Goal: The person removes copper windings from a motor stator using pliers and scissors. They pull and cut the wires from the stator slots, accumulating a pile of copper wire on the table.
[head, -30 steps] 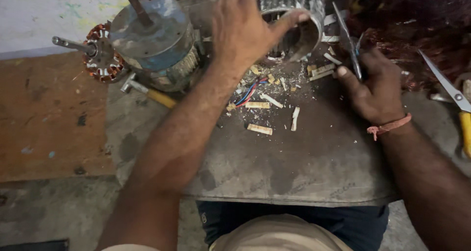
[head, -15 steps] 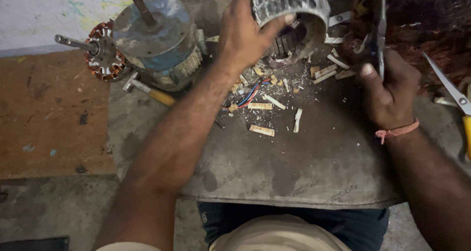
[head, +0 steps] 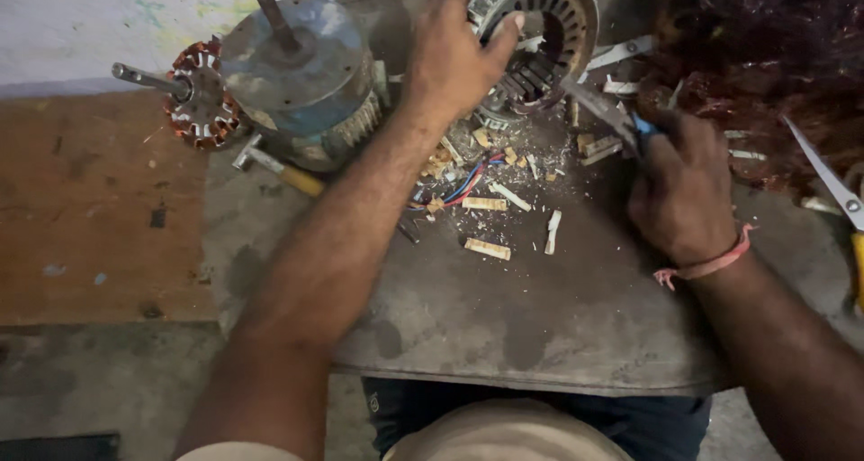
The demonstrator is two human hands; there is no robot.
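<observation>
**Left hand steadies the metal ring while the right works pliers at its rim**

The left hand (head: 454, 51) reaches to the far edge of the grey slab (head: 504, 317) and closes on the metal ring (head: 549, 24), a round slotted motor core; the thumb (head: 506, 31) hooks over its rim while the other fingers wrap the outer side. The ring stands tilted at the slab's far edge, its opening facing the person.

The right hand (head: 679, 195) is clenched around the blue handles of a pair of pliers (head: 605, 110). The tips of the pliers point toward the ring's near rim; whether they touch it cannot be told. A red thread band (head: 711, 265) sits on that wrist.

Between the two forearms, on the middle of the slab, lie pale scraps (head: 486, 248) of cut slot liner, with a small bundle of red and blue wires (head: 463, 186) just beside the left wrist. At the far left corner of the slab stands a round motor housing (head: 297, 74) with a shaft pointing up, and beyond the left edge a copper-wound rotor (head: 200, 96) lies on the wooden board (head: 90, 209). A tangle of dark copper wire (head: 765, 56) fills the far right corner, and scissors (head: 832, 186) lie past the right edge.
</observation>
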